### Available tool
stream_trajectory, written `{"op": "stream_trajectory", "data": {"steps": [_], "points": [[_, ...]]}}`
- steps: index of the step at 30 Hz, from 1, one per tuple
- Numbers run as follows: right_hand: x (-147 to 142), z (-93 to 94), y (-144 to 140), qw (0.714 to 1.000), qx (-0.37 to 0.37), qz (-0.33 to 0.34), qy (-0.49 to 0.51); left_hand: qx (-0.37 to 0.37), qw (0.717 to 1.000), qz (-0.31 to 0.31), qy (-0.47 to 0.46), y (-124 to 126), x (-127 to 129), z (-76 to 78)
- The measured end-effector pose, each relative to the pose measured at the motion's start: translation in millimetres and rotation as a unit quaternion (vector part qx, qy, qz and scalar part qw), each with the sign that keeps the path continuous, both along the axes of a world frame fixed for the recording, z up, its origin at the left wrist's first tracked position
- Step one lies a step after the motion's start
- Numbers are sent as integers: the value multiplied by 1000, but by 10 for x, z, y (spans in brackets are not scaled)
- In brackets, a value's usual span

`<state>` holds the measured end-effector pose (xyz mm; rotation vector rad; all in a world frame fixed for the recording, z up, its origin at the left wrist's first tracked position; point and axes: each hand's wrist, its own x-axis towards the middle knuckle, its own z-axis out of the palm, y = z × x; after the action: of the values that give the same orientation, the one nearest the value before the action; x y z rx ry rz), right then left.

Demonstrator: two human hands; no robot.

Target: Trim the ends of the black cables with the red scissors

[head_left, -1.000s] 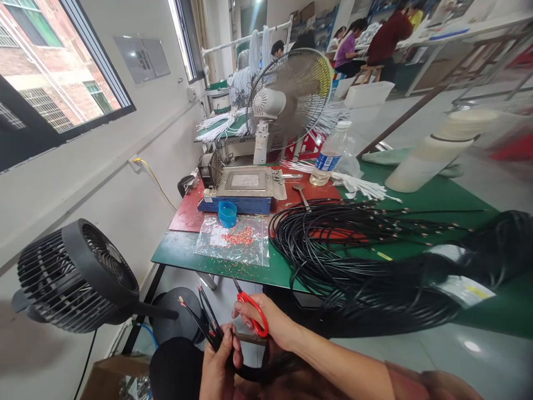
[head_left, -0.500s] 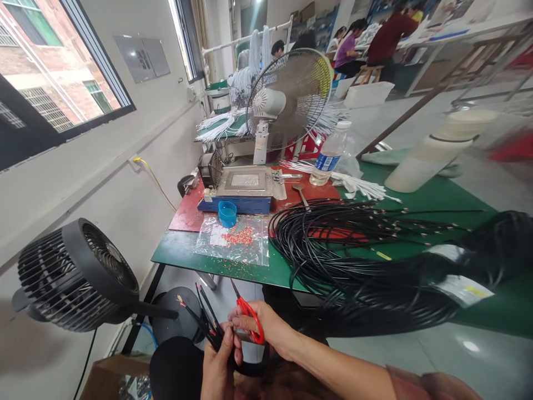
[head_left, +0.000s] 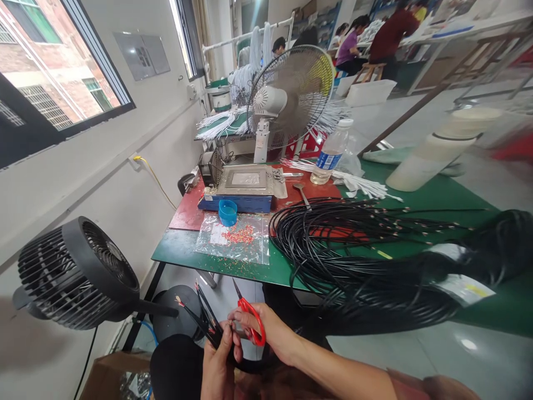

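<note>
My left hand (head_left: pixel 217 366) grips a small bundle of black cable ends (head_left: pixel 204 316) with stripped coloured cores, held low in front of the green table. My right hand (head_left: pixel 266 332) holds red-handled snips (head_left: pixel 249 319), blades pointing up, its fingertips touching the cable ends beside my left thumb. The cables run from a large coil of black cable (head_left: pixel 345 250) that lies on the green table (head_left: pixel 183 253).
A clear plastic bag with red and orange wire scraps (head_left: pixel 237 236), a blue cup (head_left: pixel 227 212), a blue-based machine (head_left: pixel 244 189), a water bottle (head_left: pixel 331 153) and a white desk fan (head_left: pixel 287 100) stand on the table. A black floor fan (head_left: pixel 79 272) is at the left. Other people work far behind.
My right hand with the red snips has moved down and left until its fingertips meet the cable ends in my left hand.
</note>
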<state>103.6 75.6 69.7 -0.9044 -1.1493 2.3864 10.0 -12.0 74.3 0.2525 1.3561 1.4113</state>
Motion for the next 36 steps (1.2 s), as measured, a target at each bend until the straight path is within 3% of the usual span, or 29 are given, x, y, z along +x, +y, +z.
{"op": "stream_trajectory", "data": {"steps": [12,17,21,28,36], "points": [[21,99,57,998,-22,51,-10,9,1000,-9,2,-8,27,-9],[32,18,41,997,-68,21,-16,2,1000,4,-1,-1,25,-24],[17,-44,35,999,-40,9,-21,-8,1000,3,5,14,27,-18],[4,16,51,1000,-3,8,-26,-10,1000,-7,20,29,20,-17],[-10,-13,49,999,-5,9,-37,-23,999,10,29,38,34,-2]]}}
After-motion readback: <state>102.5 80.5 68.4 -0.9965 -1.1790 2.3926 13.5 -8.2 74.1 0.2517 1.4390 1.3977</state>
